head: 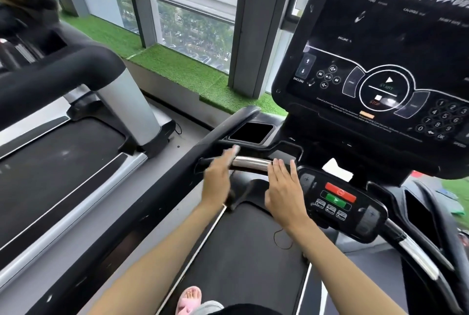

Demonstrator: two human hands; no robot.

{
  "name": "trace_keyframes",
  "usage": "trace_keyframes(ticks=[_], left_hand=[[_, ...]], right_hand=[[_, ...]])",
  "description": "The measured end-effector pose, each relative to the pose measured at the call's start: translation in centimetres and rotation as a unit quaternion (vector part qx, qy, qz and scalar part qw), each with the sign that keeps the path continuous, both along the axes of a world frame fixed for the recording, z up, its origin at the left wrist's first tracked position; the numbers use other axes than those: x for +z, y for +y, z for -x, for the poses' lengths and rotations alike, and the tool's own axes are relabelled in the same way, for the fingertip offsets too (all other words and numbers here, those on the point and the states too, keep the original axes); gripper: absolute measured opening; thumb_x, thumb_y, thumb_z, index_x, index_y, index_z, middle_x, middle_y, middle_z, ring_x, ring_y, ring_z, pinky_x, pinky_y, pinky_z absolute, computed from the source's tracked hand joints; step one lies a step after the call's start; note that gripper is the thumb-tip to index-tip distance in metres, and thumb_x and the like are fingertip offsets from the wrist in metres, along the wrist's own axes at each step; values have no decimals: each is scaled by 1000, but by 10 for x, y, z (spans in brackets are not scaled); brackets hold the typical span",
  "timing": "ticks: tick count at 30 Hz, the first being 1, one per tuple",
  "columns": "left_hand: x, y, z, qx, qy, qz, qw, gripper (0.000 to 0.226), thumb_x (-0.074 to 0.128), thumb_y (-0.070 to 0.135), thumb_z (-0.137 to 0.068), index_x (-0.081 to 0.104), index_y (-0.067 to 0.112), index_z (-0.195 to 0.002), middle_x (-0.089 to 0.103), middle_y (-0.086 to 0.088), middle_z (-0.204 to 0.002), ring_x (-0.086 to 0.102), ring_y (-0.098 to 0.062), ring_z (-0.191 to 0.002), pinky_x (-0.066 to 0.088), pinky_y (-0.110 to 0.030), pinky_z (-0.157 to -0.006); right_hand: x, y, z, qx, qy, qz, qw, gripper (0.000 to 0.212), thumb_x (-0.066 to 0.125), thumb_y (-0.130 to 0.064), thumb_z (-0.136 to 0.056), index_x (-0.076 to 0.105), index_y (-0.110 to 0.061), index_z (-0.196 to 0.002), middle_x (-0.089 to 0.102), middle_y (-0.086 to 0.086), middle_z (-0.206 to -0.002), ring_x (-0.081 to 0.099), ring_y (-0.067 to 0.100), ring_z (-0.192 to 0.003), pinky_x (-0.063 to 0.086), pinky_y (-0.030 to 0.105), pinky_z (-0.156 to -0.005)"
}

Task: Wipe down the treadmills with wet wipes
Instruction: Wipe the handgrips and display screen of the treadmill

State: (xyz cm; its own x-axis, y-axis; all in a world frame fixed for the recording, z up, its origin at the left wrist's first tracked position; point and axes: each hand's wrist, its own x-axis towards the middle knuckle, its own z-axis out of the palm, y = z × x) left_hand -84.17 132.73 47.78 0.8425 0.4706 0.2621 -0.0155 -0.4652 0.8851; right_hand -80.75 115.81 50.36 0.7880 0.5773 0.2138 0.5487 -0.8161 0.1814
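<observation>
Subject treadmill [152, 213]: black matte frame, dark textured running belt [241, 259] with a thin white edge line. A short cylindrical grip bar [251, 162] of polished chrome runs across the front, below a rectangular recessed tray [253, 132]. The left hand [218, 175] is at the left end of this bar and is motion-blurred. Its fingers appear extended, and a white wet wipe [235, 150] shows at the fingertips against the bar. The blur prevents telling whether the wipe is pinched or merely pressed. The right hand [284, 187] lies open and flat, fingers straight and together, with the fingertips touching the right end of the chrome bar. A second white wipe [337, 170], crumpled, rests on the ledge just above the small control panel [337, 198]. That panel is glossy black and carries one red and one green oblong button. The main console [380, 61] is a large, dark, glossy screen with white printed symbols and a number pad; smudges are visible on its surface. A pink slipper [189, 299] stands on the belt. To the left sits a neighbouring treadmill [63, 162] with a silver upright and padded black handrail. A strip of green artificial turf [177, 66] lines the window sill.
</observation>
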Motion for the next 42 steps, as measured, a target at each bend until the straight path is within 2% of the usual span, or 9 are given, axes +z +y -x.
trace_keyframes(ticks=[5, 13, 19, 22, 23, 24, 26, 37, 42], left_hand=[[-21, 12, -8, 108, 167, 58, 978, 42, 31, 6, -101, 53, 12, -136, 58, -11, -132, 52, -33, -122, 36, -30, -99], [-7, -85, 20, -108, 37, 79, 990, 44, 41, 7, -102, 43, 18, -144, 54, -1, -139, 49, -8, -128, 36, -23, -110], [-17, -30, 16, 216, 126, 264, 931, 41, 34, 5, -99, 55, 8, -135, 56, -8, -136, 48, -23, -129, 35, -34, -112], [-5, -36, 0, 210, 145, 380, 889, 28, 43, 12, -96, 68, 6, -85, 68, -10, -93, 60, -31, -98, 46, -36, -89], [3, -49, -6, 197, 140, 390, 889, 27, 44, 12, -94, 66, 9, -77, 66, -8, -86, 36, -14, -86, 46, -36, -81], [9, -63, -11, 183, 133, 400, 888, 26, 45, 11, -95, 67, 10, -83, 67, -5, -91, 38, -37, -126, 46, -36, -81], [17, -88, -11, 115, 124, 424, 890, 26, 44, 10, -98, 68, 17, -94, 66, -1, -96, 49, -15, -91, 48, -31, -84], [4, 7, -19, 104, 123, 135, 978, 40, 32, 11, -103, 53, 14, -136, 56, -7, -136, 48, -25, -128, 34, -35, -109], [-7, -38, -44, -18, 171, -61, 983, 37, 29, 13, -104, 51, 10, -135, 44, -8, -146, 36, -26, -139, -1, -55, -116]], right_hand=[[0, -1, 1, 3, 11, -1, 1000, 69, 69, -6, -62, 56, 9, -127, 56, 25, -131, 52, 35, -127, 24, 51, -113], [-1, -5, -2, 22, 12, -12, 1000, 62, 70, -8, -68, 57, 8, -126, 56, 25, -131, 52, 34, -127, 20, 50, -113], [2, -8, -3, 33, 28, -2, 999, 72, 70, -7, -58, 56, 11, -126, 57, 26, -130, 53, 36, -125, 28, 49, -112], [2, -8, -2, 34, 31, -2, 999, 74, 71, -6, -57, 55, 10, -127, 57, 26, -130, 54, 36, -125, 26, 48, -112], [3, -8, -2, 34, 32, 2, 999, 74, 70, -6, -57, 55, 9, -128, 56, 25, -131, 53, 35, -126, 24, 46, -113], [4, -9, -2, 34, 33, 7, 999, 75, 69, -5, -58, 53, 8, -130, 55, 25, -133, 51, 34, -127, 21, 45, -113], [7, -12, -2, 38, 37, 15, 998, 73, 65, -6, -64, 49, 6, -135, 52, 23, -138, 48, 32, -131, 16, 43, -114], [8, -35, 10, -24, -10, -9, 1000, 59, 69, -12, -68, 60, 1, -125, 36, 37, -142, 29, 48, -138, 24, 60, -113], [9, -38, 11, -33, -22, -25, 999, 62, 68, -11, -71, 55, 3, -130, 38, 36, -141, 32, 46, -137, 25, 57, -114]])
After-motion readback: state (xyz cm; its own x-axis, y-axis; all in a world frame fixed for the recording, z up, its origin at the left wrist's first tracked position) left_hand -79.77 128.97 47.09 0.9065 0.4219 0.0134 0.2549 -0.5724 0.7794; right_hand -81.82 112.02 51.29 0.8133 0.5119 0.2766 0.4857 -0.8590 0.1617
